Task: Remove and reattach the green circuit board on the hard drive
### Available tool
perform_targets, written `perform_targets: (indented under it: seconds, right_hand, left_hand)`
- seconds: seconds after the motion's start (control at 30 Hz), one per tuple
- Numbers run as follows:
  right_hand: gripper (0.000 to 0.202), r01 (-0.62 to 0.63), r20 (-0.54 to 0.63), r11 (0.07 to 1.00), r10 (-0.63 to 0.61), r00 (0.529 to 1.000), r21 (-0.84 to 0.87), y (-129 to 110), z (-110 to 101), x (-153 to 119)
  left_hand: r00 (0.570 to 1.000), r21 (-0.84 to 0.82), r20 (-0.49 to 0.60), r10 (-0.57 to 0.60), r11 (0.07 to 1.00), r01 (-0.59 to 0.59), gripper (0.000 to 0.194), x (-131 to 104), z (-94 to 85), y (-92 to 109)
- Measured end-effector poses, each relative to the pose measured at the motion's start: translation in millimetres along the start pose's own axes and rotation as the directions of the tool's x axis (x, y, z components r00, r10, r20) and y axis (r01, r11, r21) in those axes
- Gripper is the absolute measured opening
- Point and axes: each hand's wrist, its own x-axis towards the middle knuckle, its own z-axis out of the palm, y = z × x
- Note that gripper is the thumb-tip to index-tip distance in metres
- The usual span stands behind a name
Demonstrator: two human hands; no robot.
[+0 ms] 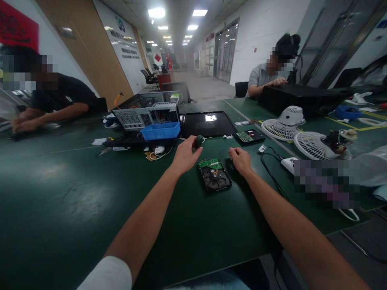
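Note:
A hard drive [214,174] lies on the green table between my hands, its green circuit board and dark casing facing up. Just beyond its left corner is my left hand [185,156], thumb and fingers closed around a dark green rounded handle [200,140], perhaps a screwdriver's; the rest of that tool is hidden. My right hand [241,160] rests to the right of the drive, apart from it, with curled fingers pressed together. Whatever those fingers hold, if anything, is too small to make out. A second hard drive [250,137] lies farther back on the right.
Behind my left hand stand a blue tray [161,131] and an open computer case [136,117]. A black panel [208,123] lies at the back. Fan parts [282,127], a power strip [288,164] and cables occupy the right. Two people sit across the table.

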Motion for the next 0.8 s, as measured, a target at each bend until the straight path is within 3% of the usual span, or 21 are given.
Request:
perform_targets:
  seconds: [0.27, 0.43, 0.63, 0.8]
  right_hand:
    - [0.026, -0.152, 0.043, 0.983, 0.157, 0.987, -0.1, 1.9, 2.6, 19.0]
    - [0.03, -0.177, 0.072, 0.976, 0.187, 0.98, -0.123, 4.6, 5.4, 37.6]
    - [0.034, -0.059, 0.13, 0.953, 0.102, 0.986, -0.297, -7.3, 20.6, 46.0]
    - [0.038, 0.159, 0.184, 0.956, -0.115, 0.976, -0.245, -13.7, 40.5, 43.1]
  left_hand:
    - [0.999, -0.106, 0.048, 0.007, 0.994, -0.002, 0.066, -2.4, -2.8, -1.7]
    - [0.997, -0.148, 0.083, 0.002, 0.989, 0.011, 0.063, -2.2, -3.3, -4.1]
    - [0.994, -0.185, 0.071, -0.079, 0.978, 0.091, 0.049, 0.7, -2.5, -8.0]
    - [0.996, -0.152, 0.045, -0.083, 0.984, 0.089, 0.04, 0.8, -9.9, -3.8]
